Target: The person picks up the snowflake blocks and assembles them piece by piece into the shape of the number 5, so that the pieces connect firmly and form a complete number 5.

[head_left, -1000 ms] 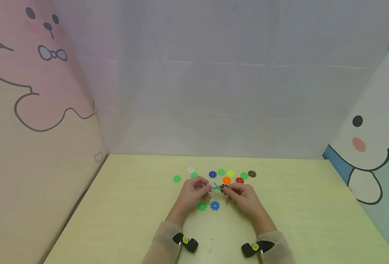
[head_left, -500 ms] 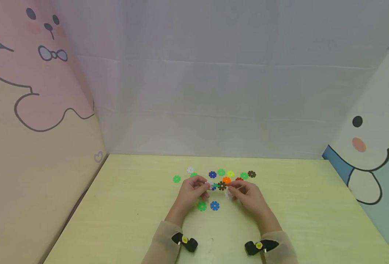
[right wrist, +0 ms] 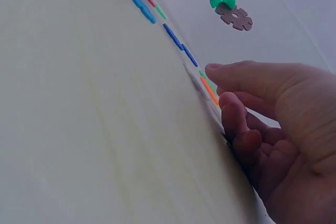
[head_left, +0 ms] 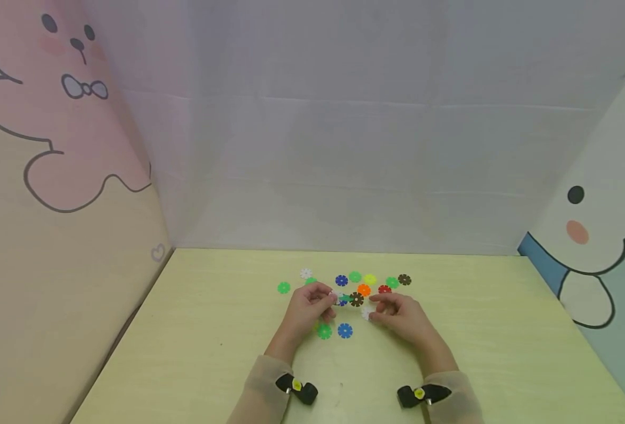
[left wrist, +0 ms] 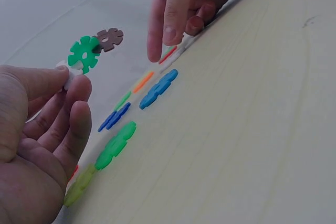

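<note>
Between thumb and forefinger my left hand (head_left: 308,310) pinches a white notched plastic disc (left wrist: 73,80). A green notched disc (left wrist: 78,50) is slotted into it edge-on, and a brown disc (left wrist: 114,42) joins the green one at its far side. The chain is held up above the tabletop. My right hand (head_left: 404,319) holds nothing; its thumb and forefinger are spread a little apart, to the right of the brown disc. Its thumb tip overlaps a loose white disc (head_left: 366,312) in the head view.
Loose discs lie on the pale yellow table (head_left: 212,377): a blue disc (head_left: 345,334) and a green disc (head_left: 325,335) in front, and an orange disc (head_left: 363,293), a red disc (head_left: 385,291) and several others behind. Printed cloth walls stand around the table.
My right hand has let go of the brown disc and moved away to the right, fingers spreading. The brown disc stays joined to the chain in my left hand, which has barely moved.
</note>
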`<state>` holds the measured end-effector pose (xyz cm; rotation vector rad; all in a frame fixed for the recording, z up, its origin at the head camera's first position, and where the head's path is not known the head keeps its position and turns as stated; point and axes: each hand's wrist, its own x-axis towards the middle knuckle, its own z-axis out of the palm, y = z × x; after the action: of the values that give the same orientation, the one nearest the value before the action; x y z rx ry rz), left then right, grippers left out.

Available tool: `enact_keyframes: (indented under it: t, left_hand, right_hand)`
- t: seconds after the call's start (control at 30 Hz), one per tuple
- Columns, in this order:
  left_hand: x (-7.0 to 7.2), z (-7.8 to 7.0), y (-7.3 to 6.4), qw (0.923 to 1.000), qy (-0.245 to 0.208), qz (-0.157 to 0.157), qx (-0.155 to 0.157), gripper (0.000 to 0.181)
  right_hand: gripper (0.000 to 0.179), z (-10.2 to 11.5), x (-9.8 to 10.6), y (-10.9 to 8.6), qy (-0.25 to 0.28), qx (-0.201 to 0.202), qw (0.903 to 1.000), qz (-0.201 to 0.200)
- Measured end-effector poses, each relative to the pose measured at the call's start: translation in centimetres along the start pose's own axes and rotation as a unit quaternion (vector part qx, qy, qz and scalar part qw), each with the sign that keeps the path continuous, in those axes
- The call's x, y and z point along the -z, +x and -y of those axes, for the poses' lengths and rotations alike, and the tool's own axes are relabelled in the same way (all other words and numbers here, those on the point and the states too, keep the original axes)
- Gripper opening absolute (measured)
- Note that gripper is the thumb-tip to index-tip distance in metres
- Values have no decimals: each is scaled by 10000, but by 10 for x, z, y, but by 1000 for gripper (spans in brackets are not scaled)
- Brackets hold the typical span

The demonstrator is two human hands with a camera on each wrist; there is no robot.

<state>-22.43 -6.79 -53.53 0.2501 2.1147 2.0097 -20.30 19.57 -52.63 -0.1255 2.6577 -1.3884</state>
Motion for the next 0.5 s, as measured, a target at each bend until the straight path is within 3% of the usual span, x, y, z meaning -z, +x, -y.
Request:
enact_keyframes:
  t: [0.5]
  left_hand:
    - [-1,-1,-1,10000,54,-40,42,20]
  right_hand:
    - [36,-1,-4,0,-72,-115,9999,-40]
